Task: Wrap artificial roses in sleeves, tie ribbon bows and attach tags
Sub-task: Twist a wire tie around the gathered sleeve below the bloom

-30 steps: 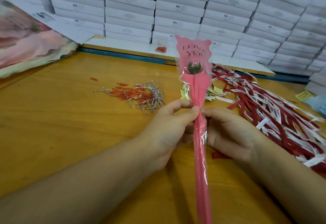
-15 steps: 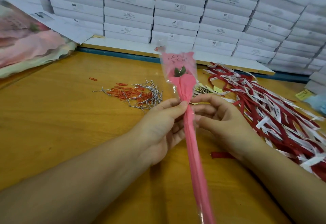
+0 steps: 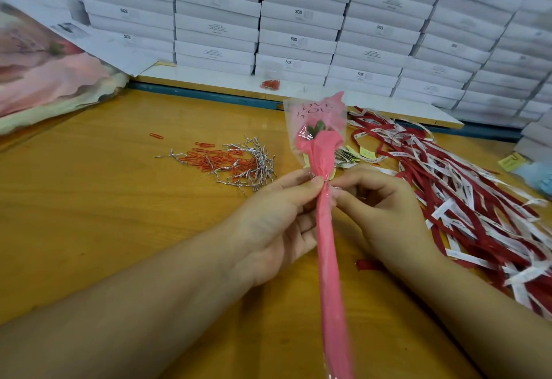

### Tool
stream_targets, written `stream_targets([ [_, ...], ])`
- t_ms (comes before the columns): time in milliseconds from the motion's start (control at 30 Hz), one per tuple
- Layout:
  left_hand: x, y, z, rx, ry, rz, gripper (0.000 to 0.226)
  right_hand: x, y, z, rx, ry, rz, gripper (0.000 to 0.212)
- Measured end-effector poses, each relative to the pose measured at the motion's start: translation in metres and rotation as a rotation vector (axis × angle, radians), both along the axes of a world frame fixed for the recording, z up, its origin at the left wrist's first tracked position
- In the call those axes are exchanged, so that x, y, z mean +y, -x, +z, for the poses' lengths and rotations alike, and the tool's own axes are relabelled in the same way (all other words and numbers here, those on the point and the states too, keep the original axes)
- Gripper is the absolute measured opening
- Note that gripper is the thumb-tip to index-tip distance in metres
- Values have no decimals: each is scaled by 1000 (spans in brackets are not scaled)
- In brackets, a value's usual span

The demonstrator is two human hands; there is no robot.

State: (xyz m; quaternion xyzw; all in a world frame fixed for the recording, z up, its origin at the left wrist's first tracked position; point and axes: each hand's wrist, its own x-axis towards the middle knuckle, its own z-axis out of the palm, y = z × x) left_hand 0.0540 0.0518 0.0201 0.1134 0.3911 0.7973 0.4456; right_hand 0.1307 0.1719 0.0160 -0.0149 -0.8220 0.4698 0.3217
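Note:
A long pink sleeve (image 3: 328, 247) with a clear top printed "LOVE YOU" stands upright over the table, a rose's green leaves (image 3: 317, 127) showing inside. My left hand (image 3: 277, 217) pinches the sleeve at its gathered neck from the left. My right hand (image 3: 379, 202) pinches a thin silver twist tie (image 3: 326, 183) at the same neck from the right. A heap of red and white ribbons (image 3: 466, 199) lies to the right. Small yellow tags (image 3: 358, 154) lie behind the sleeve.
Silver twist ties mixed with red paper clips (image 3: 230, 163) lie in a pile left of the sleeve on the wooden table (image 3: 89, 214). White boxes (image 3: 298, 20) are stacked along the back. A bundle of pink sleeves (image 3: 44, 80) sits at far left.
The sleeve's top has turned and swung from left back toward the right. Both hands have closed in on the neck, and a silver tie now shows there.

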Motion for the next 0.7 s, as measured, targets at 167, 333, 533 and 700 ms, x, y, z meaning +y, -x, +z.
stream_targets([
  [167, -1, 3, 0, 31, -1, -22, 16, 1, 1, 0, -35, 50, 74, 16],
  [333, 0, 4, -5, 156, -17, -79, 14, -2, 2, -5, -181, 503, 195, 12],
  [533, -2, 5, -8, 209, -36, -96, 14, 0, 6, 2, -357, 800, 299, 10],
  [700, -2, 7, -13, 260, -38, -106, 15, -5, 6, 5, -486, 1079, 363, 9],
])
